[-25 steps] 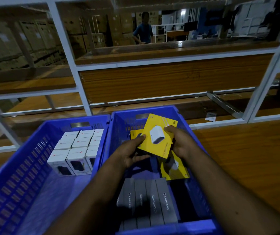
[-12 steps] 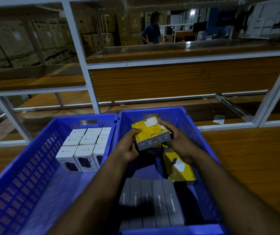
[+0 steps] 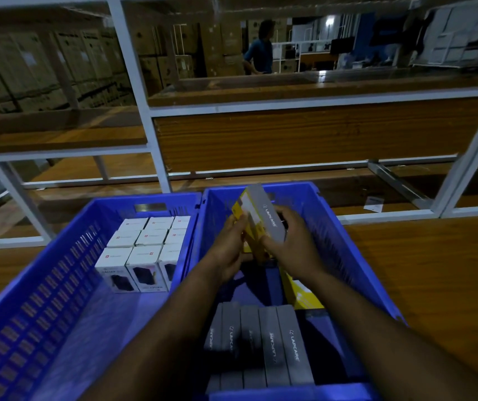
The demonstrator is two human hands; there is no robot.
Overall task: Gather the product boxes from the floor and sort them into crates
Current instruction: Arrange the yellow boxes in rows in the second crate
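- The yellow and grey box (image 3: 256, 218) is held tilted on edge above the far half of the right crate (image 3: 344, 235), its grey LAPCARE side facing up and right.
- The left hand (image 3: 229, 244) pinches its left edge with curled fingers; the right hand (image 3: 292, 241) grasps the grey side from the right.
- Nearer in that same crate, 5 grey boxes (image 3: 263, 348) stand in a row, and another yellow box (image 3: 301, 293) lies against the right wall.
- Just left of the right crate, the left crate (image 3: 29, 314) holds white boxes (image 3: 145, 247) packed at its far end.
- Judged step: placing this box in the right crate. The next move calls for lowering it on edge, clear of the yellow box.
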